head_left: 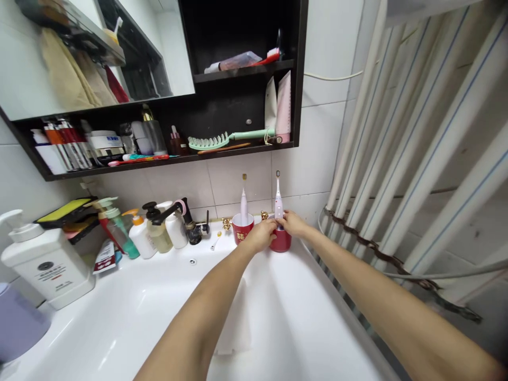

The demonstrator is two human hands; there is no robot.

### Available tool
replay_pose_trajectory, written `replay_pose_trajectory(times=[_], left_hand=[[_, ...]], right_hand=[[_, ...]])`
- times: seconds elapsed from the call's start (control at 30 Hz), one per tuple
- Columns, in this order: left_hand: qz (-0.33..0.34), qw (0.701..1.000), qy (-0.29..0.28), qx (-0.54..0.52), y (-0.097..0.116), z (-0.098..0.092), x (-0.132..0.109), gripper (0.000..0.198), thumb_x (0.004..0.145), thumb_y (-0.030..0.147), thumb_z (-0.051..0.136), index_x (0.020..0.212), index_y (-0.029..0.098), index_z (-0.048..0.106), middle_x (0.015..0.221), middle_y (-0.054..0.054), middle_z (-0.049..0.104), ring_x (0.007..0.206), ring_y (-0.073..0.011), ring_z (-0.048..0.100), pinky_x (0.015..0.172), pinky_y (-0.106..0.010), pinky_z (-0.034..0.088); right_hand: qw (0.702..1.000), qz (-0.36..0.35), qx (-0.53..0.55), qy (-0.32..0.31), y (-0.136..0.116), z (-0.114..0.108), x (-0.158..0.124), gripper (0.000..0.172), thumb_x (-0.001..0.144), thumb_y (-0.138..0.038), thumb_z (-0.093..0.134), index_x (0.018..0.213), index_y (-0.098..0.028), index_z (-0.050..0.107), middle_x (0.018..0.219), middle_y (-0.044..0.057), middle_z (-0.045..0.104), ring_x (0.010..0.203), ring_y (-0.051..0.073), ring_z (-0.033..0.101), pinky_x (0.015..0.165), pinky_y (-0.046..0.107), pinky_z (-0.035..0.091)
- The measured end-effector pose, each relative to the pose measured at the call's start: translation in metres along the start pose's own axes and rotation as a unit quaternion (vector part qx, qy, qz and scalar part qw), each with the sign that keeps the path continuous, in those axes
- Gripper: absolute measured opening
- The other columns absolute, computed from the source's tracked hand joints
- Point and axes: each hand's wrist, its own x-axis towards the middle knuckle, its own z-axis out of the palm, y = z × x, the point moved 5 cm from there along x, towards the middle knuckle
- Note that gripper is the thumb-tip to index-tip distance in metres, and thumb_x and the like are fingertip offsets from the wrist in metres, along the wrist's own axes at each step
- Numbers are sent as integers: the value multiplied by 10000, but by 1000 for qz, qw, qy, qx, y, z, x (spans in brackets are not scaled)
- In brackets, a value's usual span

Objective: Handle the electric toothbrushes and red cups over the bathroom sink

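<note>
On the sink's back ledge stand two red cups. The right red cup holds an upright pink-and-white electric toothbrush. My left hand is closed at this cup's left rim, fingers against it. From the right, my right hand pinches the lower handle of that toothbrush, just above the rim; its fingertips are partly hidden. Beside my left hand, the left red cup holds another pale pink electric toothbrush with a brownish head. A loose brush head lies on the ledge to the left.
The white basin lies below, with a black faucet behind it. Several pump bottles line the left ledge. A dark shelf with a green hairbrush hangs above. White pipes run along the right.
</note>
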Motion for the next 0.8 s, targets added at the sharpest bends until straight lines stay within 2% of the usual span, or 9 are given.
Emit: replay_pose_trajectory(times=[0.17, 0.3, 0.4, 0.5, 0.57, 0.63, 0.73, 0.8], left_hand=[[10, 999, -40, 34, -12, -2, 12, 138, 604, 48, 414, 601, 159, 495, 835, -38, 536, 800, -139, 474, 722, -241, 367], [0, 997, -28, 65, -15, -6, 12, 138, 644, 98, 401, 622, 167, 519, 891, -48, 518, 846, -160, 455, 740, -264, 353], [-37, 995, 24, 89, -21, -15, 0, 205, 651, 106, 408, 812, 175, 515, 1020, -72, 456, 950, -184, 395, 800, -307, 310], [-130, 977, 98, 139, -36, -29, -21, 301, 614, 148, 485, 915, 171, 486, 1078, -87, 408, 1005, -206, 344, 850, -335, 259], [-190, 965, 100, 154, -47, -34, -34, 248, 606, 186, 502, 851, 153, 526, 1051, -90, 427, 986, -216, 359, 842, -334, 271], [-221, 962, 74, 140, -53, -35, -44, 176, 611, 177, 491, 770, 143, 558, 1023, -84, 450, 957, -210, 386, 818, -318, 301], [-226, 967, 61, 105, -51, -37, -58, 157, 601, 139, 490, 734, 133, 573, 1023, -78, 462, 943, -204, 398, 805, -312, 317], [-214, 971, 71, 84, -42, -39, -72, 168, 591, 123, 495, 740, 131, 571, 1034, -79, 460, 939, -205, 401, 804, -318, 319]], right_hand=[[999, 23, -10, -31, 10, 10, 20, 261, 752, -263, 390, 979, -144, 442, 997, 55, 478, 842, 142, 485, 710, 342, 406], [997, 47, -11, -59, 10, 11, 26, 259, 751, -267, 391, 972, -145, 447, 986, 49, 483, 833, 142, 489, 701, 335, 410], [995, 68, -9, -76, 8, 11, 26, 257, 751, -268, 392, 966, -142, 451, 971, 46, 491, 820, 140, 495, 691, 327, 415], [994, 83, -8, -76, 5, 7, 22, 254, 750, -268, 394, 962, -142, 454, 968, 46, 493, 819, 139, 495, 692, 324, 414], [994, 90, -4, -63, 2, 1, 19, 247, 750, -266, 393, 957, -148, 458, 970, 45, 493, 821, 137, 494, 694, 322, 413], [995, 93, 3, -38, -4, -8, 14, 238, 751, -264, 393, 950, -154, 464, 973, 44, 492, 825, 136, 492, 702, 321, 410], [996, 82, 29, 26, -20, -23, 3, 248, 758, -276, 374, 962, -163, 458, 1025, 54, 469, 883, 147, 467, 755, 351, 375], [995, 59, 60, 61, -37, -24, -8, 284, 759, -294, 357, 994, -158, 441, 1079, 72, 444, 940, 155, 436, 810, 347, 332]])
